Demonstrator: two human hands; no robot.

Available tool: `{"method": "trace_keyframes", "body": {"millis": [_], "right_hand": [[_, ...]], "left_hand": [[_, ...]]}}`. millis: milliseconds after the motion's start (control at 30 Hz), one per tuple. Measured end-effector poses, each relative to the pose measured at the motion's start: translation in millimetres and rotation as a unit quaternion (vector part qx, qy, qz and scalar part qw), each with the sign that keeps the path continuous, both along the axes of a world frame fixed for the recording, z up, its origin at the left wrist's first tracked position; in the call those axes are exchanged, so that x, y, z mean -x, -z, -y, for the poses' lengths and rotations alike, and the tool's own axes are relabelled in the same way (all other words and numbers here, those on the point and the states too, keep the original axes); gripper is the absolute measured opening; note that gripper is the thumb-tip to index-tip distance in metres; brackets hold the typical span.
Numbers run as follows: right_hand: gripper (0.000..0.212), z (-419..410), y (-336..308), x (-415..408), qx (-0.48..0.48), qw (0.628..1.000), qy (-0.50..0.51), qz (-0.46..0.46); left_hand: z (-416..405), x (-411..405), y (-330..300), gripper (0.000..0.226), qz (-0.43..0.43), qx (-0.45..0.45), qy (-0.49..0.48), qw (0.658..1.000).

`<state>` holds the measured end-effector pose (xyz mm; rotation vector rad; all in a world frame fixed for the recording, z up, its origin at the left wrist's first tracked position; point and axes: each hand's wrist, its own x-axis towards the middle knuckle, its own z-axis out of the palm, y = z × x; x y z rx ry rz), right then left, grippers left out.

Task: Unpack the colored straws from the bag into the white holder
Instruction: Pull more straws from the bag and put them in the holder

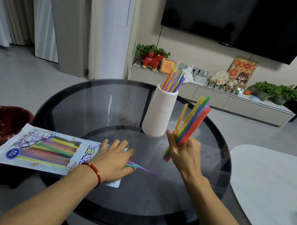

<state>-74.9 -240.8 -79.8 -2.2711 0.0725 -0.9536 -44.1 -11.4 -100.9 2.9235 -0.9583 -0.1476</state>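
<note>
Partway through, by the look of it. On the near left of the round glass table (93,107), the straw bag (37,148) lying flat, printed side up, mouth to the right; through its clear window, yellow, green, orange and purple straws still packed inside, so more to unpack. Left hand (115,161) pressed flat on the bag's open end, fingers spread, clamped on nothing; a red bead bracelet (94,172) at the wrist. Poking out from under that hand to the right, a few loose straws (140,167), purple and green, thin and pointed at the tip. Further right and farther off, the white holder (160,111), tall, ribbed, upright, already carrying a first batch of straws (174,80) fanned out above its rim. Just right of the holder, right hand (183,152) closed tight around a held bundle (192,123) of red, green, yellow, blue and purple straws, tilted up and away, ends sticking out both above and below the fist. Not yet over the holder's mouth; likely the next batch to go in. Left to do, as a judgement: drop this bundle in, then clear the loose ones and whatever remains in the bag.
</note>
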Motion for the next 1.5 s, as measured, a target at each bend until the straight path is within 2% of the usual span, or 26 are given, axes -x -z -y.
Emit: {"method": "trace_keyframes", "body": {"millis": [67,133,267,533,733,800,867,967,1067,1167,1333,1500], "right_hand": [[0.051,0,-5,0,-0.074,0.997,-0.005,0.002],[0.049,2,-6,0,-0.109,0.994,-0.006,-0.008],[0.041,7,-6,-1,-0.078,0.994,0.0,-0.071],[0.027,8,-3,-1,0.006,0.993,-0.026,-0.116],[0.026,6,-4,-4,-0.015,0.991,-0.031,-0.127],[0.03,5,-13,-5,-0.039,0.993,-0.021,-0.109],[0.03,4,-35,-9,-0.104,0.992,-0.017,-0.064],[0.024,5,-85,-26,-0.229,0.973,-0.013,0.016],[0.025,7,-134,-47,-0.289,0.954,-0.011,0.08],[0.025,7,-156,-65,-0.257,0.961,0.003,0.1],[0.031,1,-167,-97,-0.193,0.977,0.041,0.082],[0.036,-11,-165,-115,-0.104,0.993,0.048,0.006]], "left_hand": [[0,0,0,0.035,0.002,0.004,0.001,1.0],[0,0,0,0.034,0.002,0.007,0.001,1.0],[0,0,1,0.031,-0.002,0.011,0.002,1.0],[0,0,0,0.033,-0.005,0.009,0.001,1.0],[0,2,-1,0.031,-0.007,0.012,0.002,1.0],[1,2,0,0.031,-0.01,0.011,0.001,1.0],[2,1,-1,0.031,-0.006,0.011,0.001,1.0],[2,1,-1,0.033,-0.006,0.01,0.0,1.0],[1,0,1,0.035,-0.006,0.012,0.001,1.0],[1,0,1,0.037,-0.002,0.01,0.004,1.0],[1,-3,1,0.037,-0.006,0.01,0.007,1.0],[1,-2,2,0.039,-0.002,0.011,0.005,1.0]]}}
